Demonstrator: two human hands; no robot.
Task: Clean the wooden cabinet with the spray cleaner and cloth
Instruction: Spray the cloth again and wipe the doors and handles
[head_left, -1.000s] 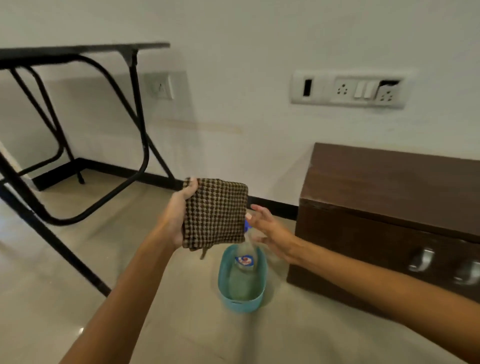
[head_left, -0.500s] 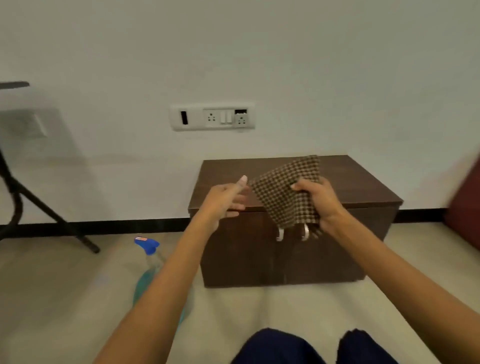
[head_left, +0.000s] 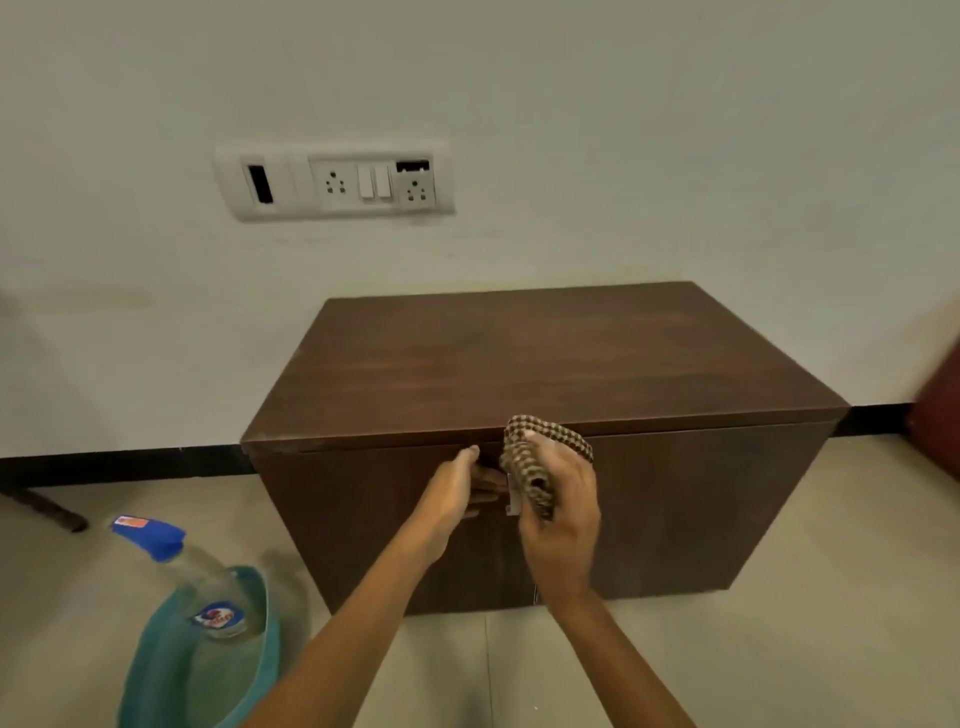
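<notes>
hands at the wooden cabinet (head_left: 545, 374), cloth (head_left: 525, 457) in my right hand (head_left: 563, 514)
nearest, on the floor at left, the spray cleaner (head_left: 215, 616) leans in a teal tub (head_left: 271, 618). right fingers are clamped on the cloth at the cabinet's top front edge; my left hand (head_left: 454, 496) is at the metal handle (head_left: 513, 498), too blurred to tell if its fingers grip. switch panel (head_left: 332, 179) on the wall behind.
</notes>
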